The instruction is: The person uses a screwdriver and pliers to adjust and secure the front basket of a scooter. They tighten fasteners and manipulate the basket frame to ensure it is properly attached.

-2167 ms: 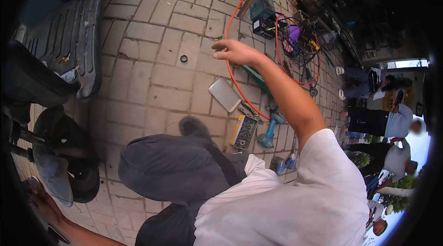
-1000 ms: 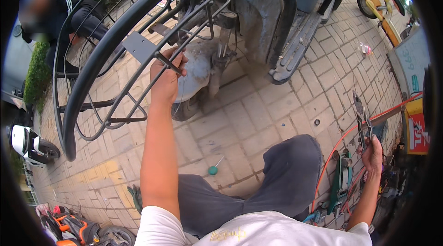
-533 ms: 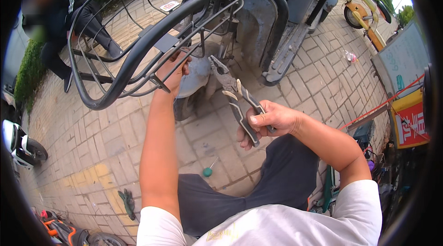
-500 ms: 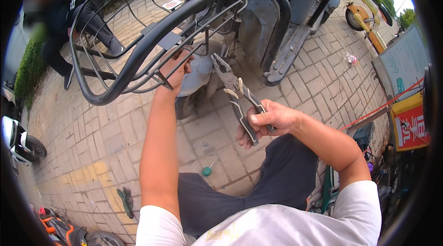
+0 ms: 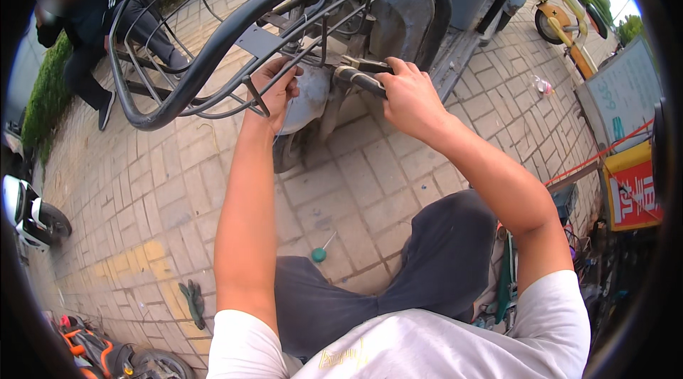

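My right hand (image 5: pixel 413 98) grips a pair of pliers (image 5: pixel 361 80) by its dark handles with pale trim. The jaws reach left, in among the metal parts above the scooter's worn grey-blue mudguard (image 5: pixel 307 100); what they touch is hidden. Close by on the left, my left hand (image 5: pixel 275 87) is closed, fingertips pinched together under the black tubular basket frame (image 5: pixel 213 45). A thin wire (image 5: pixel 286 123) trails down from those fingers. The basket frame's rods cross in front of part of the left hand.
On the paving (image 5: pixel 341 187) between my knees lies a green-handled screwdriver (image 5: pixel 319 254); a dark green glove (image 5: pixel 192 302) is further left. Another person (image 5: pixel 85 30) sits beyond the basket. A yellow scooter (image 5: pixel 565 30) and signboards (image 5: pixel 626 98) stand right, an orange-black vehicle (image 5: pixel 96 350) lower left.
My right hand has carried the pliers up and forward from above my knees to the scooter's front, turning them leftward. The left hand stays under the basket frame, which sits slightly higher in view.
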{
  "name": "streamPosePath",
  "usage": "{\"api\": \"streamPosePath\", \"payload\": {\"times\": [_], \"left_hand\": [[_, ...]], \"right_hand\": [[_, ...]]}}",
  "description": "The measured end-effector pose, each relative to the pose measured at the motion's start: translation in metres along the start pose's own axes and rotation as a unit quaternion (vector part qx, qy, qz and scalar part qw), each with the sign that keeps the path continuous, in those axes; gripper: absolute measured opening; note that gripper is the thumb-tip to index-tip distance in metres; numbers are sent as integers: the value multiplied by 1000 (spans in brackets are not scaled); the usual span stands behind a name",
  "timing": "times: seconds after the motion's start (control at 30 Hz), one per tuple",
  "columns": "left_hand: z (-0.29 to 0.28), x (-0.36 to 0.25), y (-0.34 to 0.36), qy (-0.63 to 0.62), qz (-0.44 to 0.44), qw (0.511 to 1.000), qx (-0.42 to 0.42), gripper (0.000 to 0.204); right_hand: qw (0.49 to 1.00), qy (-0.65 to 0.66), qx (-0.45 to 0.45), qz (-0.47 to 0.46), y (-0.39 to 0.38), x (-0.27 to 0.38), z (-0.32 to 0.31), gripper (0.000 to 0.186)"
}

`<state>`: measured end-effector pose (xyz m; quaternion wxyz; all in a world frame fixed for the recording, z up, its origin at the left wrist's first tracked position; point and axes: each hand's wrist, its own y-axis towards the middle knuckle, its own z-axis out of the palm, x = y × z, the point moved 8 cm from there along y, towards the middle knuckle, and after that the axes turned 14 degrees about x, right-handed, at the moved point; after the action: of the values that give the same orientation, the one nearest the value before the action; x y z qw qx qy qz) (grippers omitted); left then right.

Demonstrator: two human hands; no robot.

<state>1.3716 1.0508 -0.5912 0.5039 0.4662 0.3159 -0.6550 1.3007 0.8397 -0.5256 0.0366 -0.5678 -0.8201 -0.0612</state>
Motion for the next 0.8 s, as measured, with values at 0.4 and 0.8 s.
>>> {"api": "streamPosePath", "payload": {"times": [0.4, 0.8], "left_hand": [[9, -1, -1, -50, 6, 999, 5, 5], [13, -5, -3, -43, 14, 999, 12, 6]], "right_hand": [[999, -7, -27, 27, 24, 30, 4, 29], [999, 16, -33, 2, 25, 30, 6, 31]]}}
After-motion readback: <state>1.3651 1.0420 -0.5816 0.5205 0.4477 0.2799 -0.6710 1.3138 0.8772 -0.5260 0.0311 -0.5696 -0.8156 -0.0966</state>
